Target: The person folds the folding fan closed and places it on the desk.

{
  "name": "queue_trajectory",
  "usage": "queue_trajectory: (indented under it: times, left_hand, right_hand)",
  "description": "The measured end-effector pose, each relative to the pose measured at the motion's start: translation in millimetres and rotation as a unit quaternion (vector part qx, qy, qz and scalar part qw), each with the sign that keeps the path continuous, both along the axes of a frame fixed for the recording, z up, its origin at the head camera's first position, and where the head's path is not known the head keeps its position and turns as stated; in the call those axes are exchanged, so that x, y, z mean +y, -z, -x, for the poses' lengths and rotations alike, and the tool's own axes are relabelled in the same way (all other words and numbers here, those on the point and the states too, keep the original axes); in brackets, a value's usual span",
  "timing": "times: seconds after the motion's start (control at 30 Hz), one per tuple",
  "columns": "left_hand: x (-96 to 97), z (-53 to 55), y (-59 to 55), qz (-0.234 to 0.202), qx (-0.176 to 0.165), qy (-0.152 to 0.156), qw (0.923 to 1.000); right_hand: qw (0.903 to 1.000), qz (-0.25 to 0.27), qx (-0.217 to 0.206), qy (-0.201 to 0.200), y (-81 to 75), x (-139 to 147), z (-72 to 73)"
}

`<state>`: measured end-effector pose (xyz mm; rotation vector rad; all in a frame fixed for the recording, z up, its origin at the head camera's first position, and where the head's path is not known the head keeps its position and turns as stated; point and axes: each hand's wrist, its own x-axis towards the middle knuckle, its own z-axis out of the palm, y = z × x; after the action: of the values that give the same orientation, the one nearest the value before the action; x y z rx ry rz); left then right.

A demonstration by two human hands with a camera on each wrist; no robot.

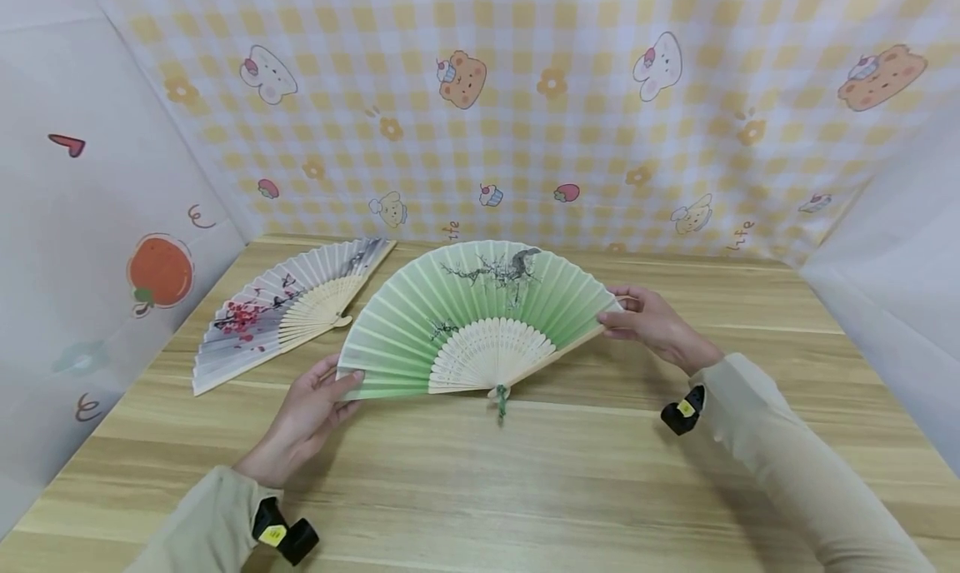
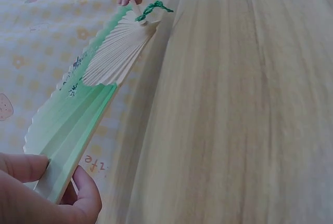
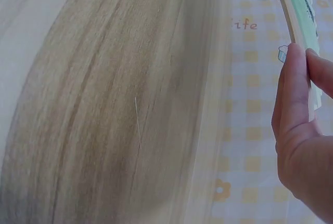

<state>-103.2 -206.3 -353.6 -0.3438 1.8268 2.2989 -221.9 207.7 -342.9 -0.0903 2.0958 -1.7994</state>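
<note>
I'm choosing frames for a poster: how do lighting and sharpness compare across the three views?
Head view: bright and fairly crisp, the branch print on the green fan distinct, soft shadows on the tabletop below the right sleeve; left wrist view: dimmer and softer, the patterned curtain hazy; right wrist view: likewise dim and soft, the tabletop bowed at left.

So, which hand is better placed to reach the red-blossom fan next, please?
Probably the left hand: it grips the green fan on the side nearer the red-blossom fan; the right hand grips the far end.
</note>
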Motion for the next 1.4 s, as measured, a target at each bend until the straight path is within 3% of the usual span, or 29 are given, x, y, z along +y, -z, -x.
queue_trajectory:
  times: [0.2,0.57,1.07,1.4]
  left_hand:
    - [1.3,2.9,-2.9,-0.021,0.003,-0.006,0.9997]
    - [-1.3,8.1,-7.2,-0.043,0.005,-0.019,0.9989]
    - [1.6,7.6,-8.3,-0.058,-0.002,-0.038,0.9976]
    - [2.7,9.6,-9.0,-0.041,0.047,-0.013,0.9979]
  right_hand:
    - [0.9998,0.016,0.008,0.010,-1.1,2,-2.8]
    - [0.9913,0.130,0.017,0.014,-10.3,3,-7.5]
    - [0.9804,0.190,0.046,0.028,-20.5,4,-14.6]
    - [0.9618,0.257,0.072,0.060,-23.9,8,-20.3]
